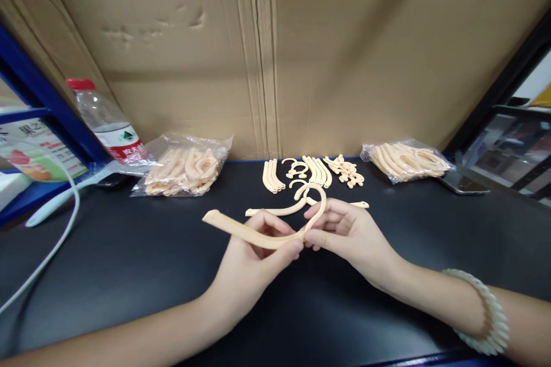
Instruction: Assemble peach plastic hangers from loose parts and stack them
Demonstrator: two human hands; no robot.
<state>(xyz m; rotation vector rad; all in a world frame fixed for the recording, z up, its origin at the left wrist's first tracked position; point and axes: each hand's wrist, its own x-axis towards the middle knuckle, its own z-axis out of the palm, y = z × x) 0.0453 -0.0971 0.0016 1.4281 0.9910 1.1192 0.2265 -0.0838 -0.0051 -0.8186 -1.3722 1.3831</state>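
My left hand (pixel 258 255) is closed around a pale, curved hanger arm (pixel 241 230), whose flat end points up to the left. Between the fingers of my right hand (pixel 344 229) is the base of a hanger hook (pixel 321 198), its curl upright. Arm and hook meet at my fingertips, which hide the joint. Just behind lies another hanger (pixel 275 211) with two arms and a hook, partly covered by my hands. Farther back are rows of loose hanger arms (pixel 271 176), spare hooks (pixel 297 169) and a heap of small connector pieces (pixel 346 171).
Clear bags of hanger parts lie at the back left (pixel 183 166) and back right (pixel 407 160). A phone (pixel 465 182) is beside the right bag. On the left are a plastic bottle (pixel 107 126), a white cable (pixel 64 241) and a pale handle (pixel 55 202). Cardboard (pixel 344 57) walls the back.
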